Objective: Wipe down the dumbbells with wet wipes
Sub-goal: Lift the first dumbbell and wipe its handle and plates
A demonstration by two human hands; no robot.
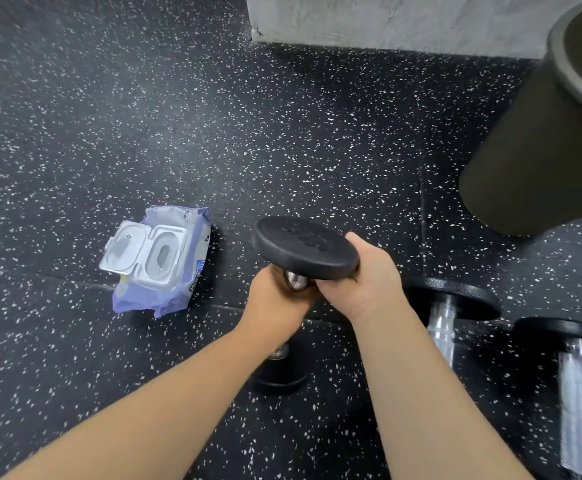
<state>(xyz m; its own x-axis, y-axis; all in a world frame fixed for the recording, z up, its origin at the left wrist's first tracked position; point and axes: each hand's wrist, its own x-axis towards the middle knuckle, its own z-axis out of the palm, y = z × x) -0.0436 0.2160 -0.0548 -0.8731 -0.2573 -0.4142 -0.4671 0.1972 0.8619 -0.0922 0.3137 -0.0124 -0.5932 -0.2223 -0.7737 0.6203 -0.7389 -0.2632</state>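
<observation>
As it stands on end, one dumbbell (303, 247) is held by both hands.

Fingers of the left hand (275, 303) curl round the metal handle (296, 282) just under the top disc (282, 242); those of the right hand (362, 278) clasp the disc's near rim, thumb on top, the rest tucked beneath and hidden. Below the fingers the handle runs down to the bottom disc (282, 379) at the speckled floor (75, 133). Left of the fingers, well apart, lies a purple pack of wet wipes (178, 271) with its lid (125, 247) flipped open. Right of the fingers, near, a second dumbbell (445, 317) and a third dumbbell (576, 393) lie side by side. Beyond those stands a black bin (531, 150), with a grey wall (386, 19) farther off.
</observation>
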